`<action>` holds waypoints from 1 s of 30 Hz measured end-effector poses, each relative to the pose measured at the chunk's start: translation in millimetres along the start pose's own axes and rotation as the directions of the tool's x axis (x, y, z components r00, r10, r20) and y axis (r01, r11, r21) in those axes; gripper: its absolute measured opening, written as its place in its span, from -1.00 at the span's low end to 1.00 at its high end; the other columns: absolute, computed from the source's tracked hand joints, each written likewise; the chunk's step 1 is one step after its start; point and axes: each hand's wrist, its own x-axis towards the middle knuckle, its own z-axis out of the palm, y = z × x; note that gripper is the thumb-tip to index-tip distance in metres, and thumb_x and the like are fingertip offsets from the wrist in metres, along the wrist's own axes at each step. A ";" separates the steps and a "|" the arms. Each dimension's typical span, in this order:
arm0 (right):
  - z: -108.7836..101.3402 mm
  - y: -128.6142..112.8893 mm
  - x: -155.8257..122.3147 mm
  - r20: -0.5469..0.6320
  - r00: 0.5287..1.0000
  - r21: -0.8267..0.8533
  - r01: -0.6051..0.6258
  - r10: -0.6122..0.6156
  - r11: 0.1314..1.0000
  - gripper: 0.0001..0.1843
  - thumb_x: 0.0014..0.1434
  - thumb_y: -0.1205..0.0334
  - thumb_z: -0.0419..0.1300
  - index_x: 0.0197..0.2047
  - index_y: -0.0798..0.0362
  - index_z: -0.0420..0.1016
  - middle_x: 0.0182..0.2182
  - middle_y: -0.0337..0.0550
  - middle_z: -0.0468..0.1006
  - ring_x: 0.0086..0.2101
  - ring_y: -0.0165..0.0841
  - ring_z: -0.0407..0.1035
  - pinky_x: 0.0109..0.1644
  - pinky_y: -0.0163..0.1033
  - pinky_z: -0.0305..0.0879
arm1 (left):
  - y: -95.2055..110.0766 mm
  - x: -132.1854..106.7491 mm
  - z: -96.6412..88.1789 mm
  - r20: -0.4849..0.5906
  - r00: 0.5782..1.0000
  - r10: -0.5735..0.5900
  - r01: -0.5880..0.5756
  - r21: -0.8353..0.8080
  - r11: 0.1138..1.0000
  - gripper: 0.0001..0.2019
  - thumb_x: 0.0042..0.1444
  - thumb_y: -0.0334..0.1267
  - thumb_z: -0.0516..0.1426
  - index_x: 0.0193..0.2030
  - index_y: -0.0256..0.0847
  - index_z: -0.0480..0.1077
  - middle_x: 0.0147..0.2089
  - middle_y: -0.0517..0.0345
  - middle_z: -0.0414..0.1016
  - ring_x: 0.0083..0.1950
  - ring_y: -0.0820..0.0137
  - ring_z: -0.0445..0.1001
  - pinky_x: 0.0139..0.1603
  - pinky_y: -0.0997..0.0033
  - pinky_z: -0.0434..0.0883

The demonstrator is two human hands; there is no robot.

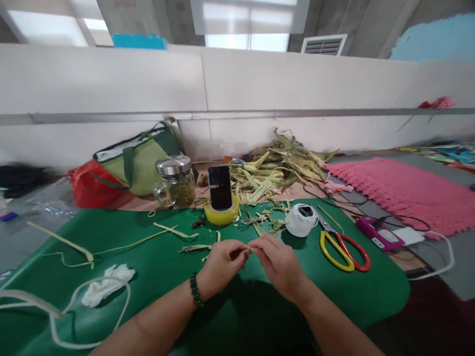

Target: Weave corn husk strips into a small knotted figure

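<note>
Over the green mat [143,300] my two hands meet at the middle. My left hand [222,265], with a dark bead bracelet on the wrist, is closed in a pinch. My right hand [280,265] is closed too, fingertips against the left ones. Between them they hold a thin pale leaf strip [249,249], mostly hidden by the fingers. Loose leaf strips [167,230] and scraps lie on the mat just beyond the hands.
Behind the hands stand a phone [220,186] in a yellow tape roll [220,215], a lidded glass jar [176,181], a white string spool [301,219], and yellow-and-red scissors [343,250]. A leaf pile [278,169], green bag [137,159], pink mat [412,190] and crumpled tissue [106,290] lie around.
</note>
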 end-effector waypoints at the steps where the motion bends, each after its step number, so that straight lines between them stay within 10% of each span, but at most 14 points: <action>1: 3.8 2.3 -0.2 0.015 1.000 -0.054 0.003 -0.002 0.999 -0.81 0.32 0.26 -0.05 -0.26 0.04 0.36 -0.42 -0.15 0.43 -0.41 -0.42 0.34 -0.38 -0.35 0.22 | 0.2 -0.7 0.5 -0.008 0.999 0.043 -0.042 0.050 0.998 -0.82 0.01 -0.38 0.05 -0.49 -0.27 0.46 -0.55 0.14 0.48 -0.51 0.46 0.40 -0.44 0.53 0.30; 6: 17.4 10.8 -2.3 0.006 1.000 -0.099 0.019 -0.019 0.995 -0.75 0.31 0.26 -0.10 -0.36 0.05 0.29 -0.48 -0.16 0.37 -0.48 -0.40 0.27 -0.44 -0.32 0.16 | -0.2 -2.7 1.8 0.015 0.994 0.110 -0.111 0.178 0.978 -0.80 0.02 -0.42 0.04 -0.53 -0.25 0.46 -0.58 0.17 0.45 -0.51 0.48 0.34 -0.43 0.53 0.25; 15: -17.5 3.9 0.6 -0.156 0.895 0.613 -0.244 0.418 0.752 -0.73 0.32 0.14 -0.07 -0.42 0.01 0.17 -0.67 -0.39 0.14 -0.67 -0.51 0.01 -0.61 -0.38 -0.03 | -4.7 2.7 -2.8 0.033 0.996 -0.084 0.087 -0.091 0.992 -0.81 0.03 -0.22 0.11 -0.47 -0.25 0.47 -0.51 0.11 0.51 -0.51 0.44 0.42 -0.47 0.50 0.32; 22: -44.8 14.2 -5.5 -0.178 0.978 -0.125 -0.130 0.107 0.984 -0.66 0.20 0.18 0.13 -0.58 0.05 0.27 -0.64 -0.27 0.28 -0.60 -0.48 0.17 -0.51 -0.35 0.12 | 4.4 7.2 -9.0 0.143 0.927 -0.347 0.361 -0.594 0.719 -0.67 -0.21 -0.02 0.28 -0.49 -0.31 0.47 -0.52 0.09 0.51 -0.56 0.47 0.40 -0.44 0.45 0.38; 30: 3.3 4.7 -7.6 -0.037 0.992 -0.126 0.119 -0.125 0.985 -0.82 0.25 0.41 0.02 -0.26 0.06 0.43 -0.40 -0.09 0.47 -0.37 -0.40 0.38 -0.31 -0.35 0.34 | 7.8 4.7 -2.7 0.145 0.927 -0.346 0.359 -0.613 0.704 -0.70 -0.25 -0.09 0.31 -0.63 -0.32 0.44 -0.68 0.25 0.31 -0.59 0.56 0.25 -0.51 0.55 0.26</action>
